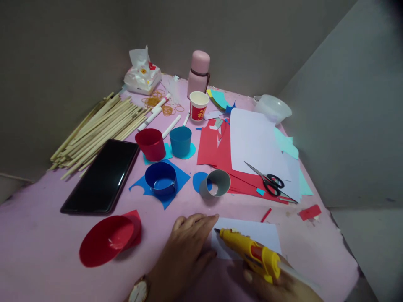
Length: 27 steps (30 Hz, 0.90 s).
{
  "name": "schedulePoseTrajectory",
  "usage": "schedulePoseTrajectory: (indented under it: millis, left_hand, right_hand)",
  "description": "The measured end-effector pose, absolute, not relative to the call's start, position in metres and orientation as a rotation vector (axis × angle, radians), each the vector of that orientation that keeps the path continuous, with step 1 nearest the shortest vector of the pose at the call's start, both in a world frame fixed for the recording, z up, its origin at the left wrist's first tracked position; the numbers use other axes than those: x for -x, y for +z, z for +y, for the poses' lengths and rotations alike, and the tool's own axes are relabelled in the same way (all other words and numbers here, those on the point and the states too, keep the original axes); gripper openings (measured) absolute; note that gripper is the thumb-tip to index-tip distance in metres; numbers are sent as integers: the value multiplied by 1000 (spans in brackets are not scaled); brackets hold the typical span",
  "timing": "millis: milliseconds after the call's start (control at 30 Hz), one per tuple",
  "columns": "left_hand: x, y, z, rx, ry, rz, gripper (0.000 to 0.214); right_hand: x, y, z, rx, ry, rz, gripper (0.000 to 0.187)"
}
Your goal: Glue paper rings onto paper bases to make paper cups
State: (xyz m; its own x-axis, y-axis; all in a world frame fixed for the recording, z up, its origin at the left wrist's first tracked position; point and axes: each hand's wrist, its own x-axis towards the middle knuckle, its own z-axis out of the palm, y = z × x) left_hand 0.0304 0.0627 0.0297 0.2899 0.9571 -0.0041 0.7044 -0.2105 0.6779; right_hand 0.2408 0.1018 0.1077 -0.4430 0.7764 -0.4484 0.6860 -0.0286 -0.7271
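Observation:
My right hand (273, 282) grips a yellow hot glue gun (248, 247) with a clear glue stick out of its back. Its dark nozzle points left, just above the left edge of a white paper sheet (267, 235). Stretched flat on the table, my left hand (192, 239) has its fingertips by the sheet's left edge; whether they press on the paper I cannot tell. Beyond the hands stands a grey paper cup shape (217, 184) beside a blue paper disc (199, 181). A red paper cone shape (107, 241) lies tipped at the left.
Blue (160, 178), teal (180, 141) and red paper cups (150, 144) stand mid-table. A tablet (102, 176) and wooden sticks (100, 130) lie left. Scissors (270, 182) rest on stacked paper at right. Behind are a paper cup (198, 107), pink flask (199, 75), tissues (143, 77) and bowl (273, 108).

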Motion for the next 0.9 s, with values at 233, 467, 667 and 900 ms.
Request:
schedulePoseTrajectory:
  millis: [233, 467, 667, 900]
  left_hand:
    - [-29, 30, 64, -1979, 580, 1469, 61]
    - [-30, 30, 63, -1974, 571, 1479, 63]
    - [-29, 30, 66, -1957, 543, 1463, 63]
    - [-30, 33, 66, -1930, 545, 1467, 63]
  right_hand:
    - [-238, 112, 106, 1615, 1640, -2033, 23]
    - [-241, 101, 105, 1645, 1692, -2015, 25]
    - [-242, 97, 105, 1652, 1686, -2013, 25]
    - [-237, 106, 102, 1733, 1637, -1973, 30]
